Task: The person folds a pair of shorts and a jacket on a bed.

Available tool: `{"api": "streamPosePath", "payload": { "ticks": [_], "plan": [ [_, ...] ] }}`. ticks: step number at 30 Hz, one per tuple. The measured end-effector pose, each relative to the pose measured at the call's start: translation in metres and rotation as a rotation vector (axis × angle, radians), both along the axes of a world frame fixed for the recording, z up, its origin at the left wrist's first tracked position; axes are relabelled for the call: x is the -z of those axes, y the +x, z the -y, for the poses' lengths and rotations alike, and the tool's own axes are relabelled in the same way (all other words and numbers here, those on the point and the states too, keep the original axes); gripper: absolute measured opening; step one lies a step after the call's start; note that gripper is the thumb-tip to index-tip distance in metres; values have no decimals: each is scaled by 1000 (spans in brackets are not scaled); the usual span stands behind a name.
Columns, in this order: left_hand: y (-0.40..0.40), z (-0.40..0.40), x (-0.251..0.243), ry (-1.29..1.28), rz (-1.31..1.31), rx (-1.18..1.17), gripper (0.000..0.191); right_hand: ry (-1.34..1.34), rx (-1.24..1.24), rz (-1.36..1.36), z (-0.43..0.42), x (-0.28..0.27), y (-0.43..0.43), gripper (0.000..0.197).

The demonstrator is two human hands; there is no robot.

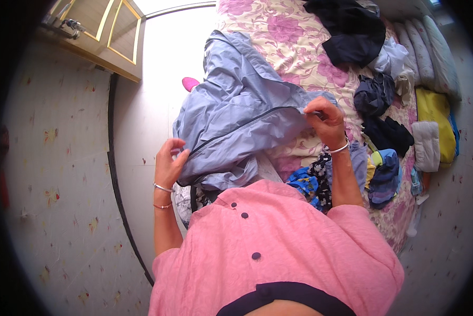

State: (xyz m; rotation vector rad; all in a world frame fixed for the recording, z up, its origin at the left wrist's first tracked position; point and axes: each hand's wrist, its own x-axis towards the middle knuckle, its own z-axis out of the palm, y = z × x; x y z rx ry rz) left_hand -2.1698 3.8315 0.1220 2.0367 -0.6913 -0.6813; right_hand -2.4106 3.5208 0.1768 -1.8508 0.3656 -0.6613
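A light blue-grey jacket of thin fabric, with a dark zip, is spread in front of me over the side of the bed. My left hand is at the jacket's left edge, thumb and fingers around the cloth where the zip line ends. On the other side my right hand pinches the fabric near the zip's far end. Between both hands the zip runs fairly straight, and the cloth below it hangs in folds. Part of the jacket's lower side is hidden behind my pink shirt.
The bed's floral sheet bears black clothing, a dark bundled garment, folded clothes and a blue patterned cloth. Folded quilts and a yellow item line the right side. A door stands at upper left.
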Motion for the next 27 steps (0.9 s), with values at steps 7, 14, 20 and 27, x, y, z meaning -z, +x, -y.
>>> {"api": "streamPosePath", "payload": {
  "ticks": [7,14,20,27],
  "plan": [
    [-38,74,-45,-359,131,218,27,-328,-217,73,-34,-21,19,13],
    [-73,122,-47,-532,245,390,26,-341,-266,130,-47,-26,22,8],
    [-75,127,-42,-610,275,377,19,-328,-262,159,-49,-25,18,8],
    [-76,121,-41,-714,262,309,22,-302,-253,165,-48,-22,17,13]
  ]
}}
